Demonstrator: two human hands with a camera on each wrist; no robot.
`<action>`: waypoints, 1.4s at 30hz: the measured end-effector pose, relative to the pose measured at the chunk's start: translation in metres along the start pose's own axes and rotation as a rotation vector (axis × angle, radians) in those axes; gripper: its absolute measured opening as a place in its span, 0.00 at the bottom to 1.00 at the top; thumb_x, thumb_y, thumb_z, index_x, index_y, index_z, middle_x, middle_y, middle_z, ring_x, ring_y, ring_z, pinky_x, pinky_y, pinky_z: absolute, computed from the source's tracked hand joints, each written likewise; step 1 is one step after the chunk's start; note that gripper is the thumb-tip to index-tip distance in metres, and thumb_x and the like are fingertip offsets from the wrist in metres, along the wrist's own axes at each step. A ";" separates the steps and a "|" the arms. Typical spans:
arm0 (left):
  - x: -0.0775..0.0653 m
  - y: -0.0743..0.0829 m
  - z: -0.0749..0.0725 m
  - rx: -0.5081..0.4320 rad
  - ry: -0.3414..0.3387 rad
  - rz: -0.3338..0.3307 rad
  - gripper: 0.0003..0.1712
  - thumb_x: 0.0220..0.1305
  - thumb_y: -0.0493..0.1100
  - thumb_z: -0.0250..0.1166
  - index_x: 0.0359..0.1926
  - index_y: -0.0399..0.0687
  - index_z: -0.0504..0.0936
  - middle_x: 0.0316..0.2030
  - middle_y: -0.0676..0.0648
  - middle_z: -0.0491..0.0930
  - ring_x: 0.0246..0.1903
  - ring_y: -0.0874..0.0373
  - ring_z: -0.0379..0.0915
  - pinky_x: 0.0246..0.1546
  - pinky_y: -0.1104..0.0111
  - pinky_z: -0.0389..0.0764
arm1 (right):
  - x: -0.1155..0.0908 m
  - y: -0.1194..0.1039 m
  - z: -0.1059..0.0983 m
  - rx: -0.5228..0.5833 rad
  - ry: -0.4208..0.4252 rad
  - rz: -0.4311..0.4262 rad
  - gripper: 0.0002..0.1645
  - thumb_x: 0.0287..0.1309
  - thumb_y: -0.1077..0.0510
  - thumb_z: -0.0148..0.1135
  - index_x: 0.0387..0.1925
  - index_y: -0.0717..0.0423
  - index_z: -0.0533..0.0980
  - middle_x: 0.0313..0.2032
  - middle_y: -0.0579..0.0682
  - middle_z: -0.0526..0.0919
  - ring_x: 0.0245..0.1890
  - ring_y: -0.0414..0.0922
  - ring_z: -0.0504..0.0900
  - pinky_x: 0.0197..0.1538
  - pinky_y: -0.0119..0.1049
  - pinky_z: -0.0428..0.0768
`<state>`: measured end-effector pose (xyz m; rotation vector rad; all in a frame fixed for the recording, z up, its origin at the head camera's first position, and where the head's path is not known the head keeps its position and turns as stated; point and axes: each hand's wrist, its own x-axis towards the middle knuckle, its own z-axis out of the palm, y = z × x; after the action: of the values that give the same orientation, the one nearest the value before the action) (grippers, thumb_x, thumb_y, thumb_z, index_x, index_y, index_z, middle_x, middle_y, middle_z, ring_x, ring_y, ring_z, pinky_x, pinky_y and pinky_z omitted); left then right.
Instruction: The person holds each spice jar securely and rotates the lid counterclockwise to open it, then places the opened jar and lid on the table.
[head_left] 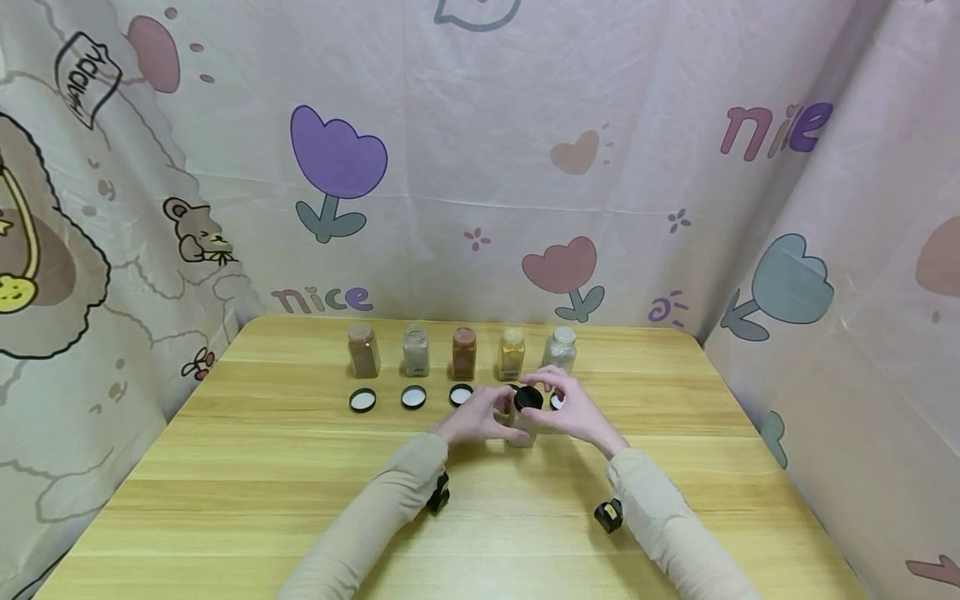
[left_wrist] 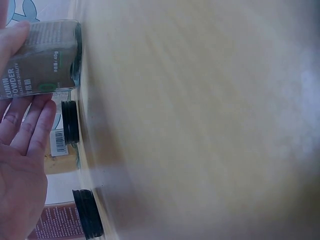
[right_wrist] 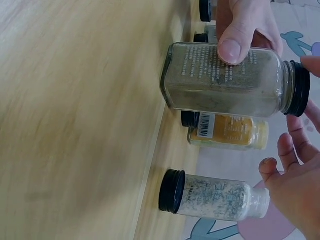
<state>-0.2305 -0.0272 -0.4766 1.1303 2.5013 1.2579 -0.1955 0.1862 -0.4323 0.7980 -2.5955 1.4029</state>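
A square glass jar of brownish powder, labelled cumin powder (left_wrist: 42,57), stands upright near the middle of the table under both hands. My left hand (head_left: 482,415) grips its body, thumb on one side and fingers on the other. On top of the jar sits a black lid (right_wrist: 301,90). Around that lid curl the thumb and fingers of my right hand (head_left: 576,410), holding it by the edge. The right palm stays off the glass. Part of the label is covered by the left thumb in the right wrist view.
Behind the hands runs a row of several glass jars without black lids: a brown one (head_left: 364,354), a pale one (head_left: 416,354), a red-brown one (head_left: 464,357), a yellow one (head_left: 512,357) and a speckled white one (head_left: 561,346). Black lids (head_left: 362,401) lie white side up before them. A curtain (head_left: 450,167) hangs behind.
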 end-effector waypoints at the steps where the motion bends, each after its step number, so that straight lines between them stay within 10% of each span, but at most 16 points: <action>1: 0.000 0.000 0.000 -0.001 0.000 0.001 0.23 0.53 0.51 0.79 0.45 0.49 0.81 0.37 0.52 0.85 0.38 0.62 0.79 0.43 0.73 0.79 | 0.000 0.000 0.000 0.004 0.002 0.002 0.29 0.51 0.61 0.76 0.56 0.59 0.80 0.52 0.55 0.82 0.50 0.53 0.73 0.55 0.43 0.71; 35: 0.001 -0.002 0.000 -0.005 0.005 -0.015 0.21 0.53 0.51 0.79 0.44 0.50 0.81 0.37 0.53 0.85 0.39 0.64 0.79 0.44 0.72 0.80 | 0.000 -0.002 -0.001 0.002 0.022 0.031 0.28 0.50 0.58 0.78 0.54 0.59 0.81 0.46 0.54 0.81 0.44 0.58 0.69 0.46 0.31 0.68; 42: 0.001 -0.001 0.001 0.009 0.003 -0.013 0.22 0.53 0.51 0.79 0.46 0.50 0.81 0.38 0.52 0.86 0.40 0.63 0.80 0.45 0.73 0.80 | -0.001 0.000 -0.002 -0.011 0.002 -0.015 0.27 0.53 0.60 0.74 0.55 0.61 0.80 0.50 0.56 0.83 0.46 0.54 0.73 0.51 0.41 0.73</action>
<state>-0.2311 -0.0266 -0.4773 1.1126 2.5147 1.2472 -0.1953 0.1877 -0.4316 0.8132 -2.5881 1.3834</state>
